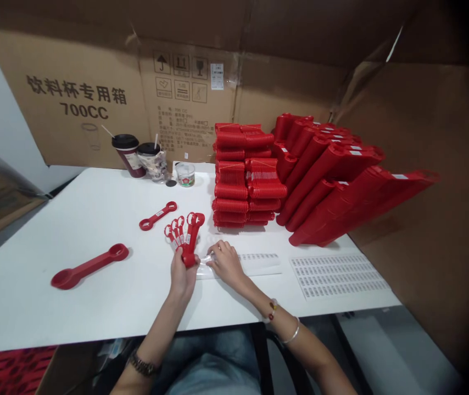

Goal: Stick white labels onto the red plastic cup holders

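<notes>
My left hand (182,274) is closed around the handles of a fanned bunch of red plastic measuring spoons (185,230), held upright above the white table (53,307). My right hand (226,262) rests just to the right, fingers curled and pinching at a clear strip of small labels (255,262) that lies flat on the table. What the fingertips hold is too small to name. Two loose red spoons lie to the left: a small one (157,215) and a large double-ended one (90,266).
Stacks of red spoons (245,175) and long leaning rows of them (341,175) fill the back right. A label sheet (339,274) lies at the right front. Two drink cups (129,155) and a small tub (185,174) stand at the back. Cardboard walls surround the table.
</notes>
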{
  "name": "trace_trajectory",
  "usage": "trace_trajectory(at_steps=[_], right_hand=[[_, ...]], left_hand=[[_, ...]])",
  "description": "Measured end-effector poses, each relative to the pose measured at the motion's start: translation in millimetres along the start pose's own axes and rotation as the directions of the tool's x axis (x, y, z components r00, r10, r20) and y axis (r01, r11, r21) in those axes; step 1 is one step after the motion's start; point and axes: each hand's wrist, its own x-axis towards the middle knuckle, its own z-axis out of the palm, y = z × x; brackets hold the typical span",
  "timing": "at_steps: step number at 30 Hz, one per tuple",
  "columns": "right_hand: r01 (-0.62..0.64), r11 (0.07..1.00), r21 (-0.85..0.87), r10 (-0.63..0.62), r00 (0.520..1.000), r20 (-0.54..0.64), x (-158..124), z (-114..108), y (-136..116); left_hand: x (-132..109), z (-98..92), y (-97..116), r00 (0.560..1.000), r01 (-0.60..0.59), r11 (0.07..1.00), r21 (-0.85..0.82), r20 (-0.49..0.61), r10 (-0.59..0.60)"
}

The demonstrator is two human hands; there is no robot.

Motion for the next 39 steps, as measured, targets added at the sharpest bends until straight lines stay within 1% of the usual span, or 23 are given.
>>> trace_trajectory(at_steps=[2, 5, 10, 13, 16, 18, 23, 26, 29, 32, 36, 39], right_hand=[[0.004, 1.0, -0.02, -0.003, 1.0, 0.031, 2, 0, -1], [0.028, 0.999, -0.03, -0.025, 0.997, 0.079, 9, -1, -4], [0.047, 0.999, 0.003, -0.047, 0.99, 0.134, 22, -3, -6], [0.025, 0.999, 0.048, -0.031, 0.99, 0.138, 24, -8, -1], [-0.028, 0.996, 0.088, 0.018, 0.993, 0.114, 24, -15, 5], [-0.043, 0.992, 0.12, 0.028, 0.992, 0.126, 25, -18, 6], [-0.022, 0.98, 0.198, -0.014, 0.984, 0.176, 28, -17, 3], [-0.008, 0.969, 0.246, -0.037, 0.983, 0.179, 28, -17, 9], [-0.009, 0.96, 0.281, -0.037, 0.987, 0.157, 27, -21, 18], [0.001, 0.955, 0.297, -0.047, 0.988, 0.148, 25, -23, 21], [0.023, 0.955, 0.294, -0.081, 0.979, 0.189, 24, -19, 16], [0.018, 0.952, 0.305, -0.085, 0.975, 0.207, 23, -16, 15]], left_hand=[[0, -6.5, -7, 1.0, 0.018, 1.0, -0.008, -0.003, -0.018], [0, -13.1, -12, 1.0, 0.014, 1.0, -0.009, 0.01, -0.014], [3, -15.7, -15, 1.0, -0.005, 1.0, 0.007, 0.009, 0.005], [3, -16.2, -15, 1.0, -0.015, 1.0, 0.018, -0.002, 0.015], [3, -16.1, -14, 1.0, -0.013, 0.999, 0.031, -0.012, 0.013], [3, -15.7, -14, 1.0, -0.014, 0.999, 0.037, -0.02, 0.015], [3, -16.1, -15, 0.999, -0.021, 0.999, 0.049, -0.024, 0.022], [3, -17.4, -16, 1.0, -0.017, 0.998, 0.057, -0.024, 0.019], [3, -18.0, -17, 1.0, -0.012, 0.998, 0.059, -0.026, 0.013], [3, -17.6, -16, 0.999, -0.013, 0.998, 0.058, -0.03, 0.014], [2, -16.7, -15, 0.999, -0.005, 0.998, 0.063, -0.032, 0.007], [2, -16.7, -15, 0.999, 0.001, 0.998, 0.067, -0.036, 0.001]])
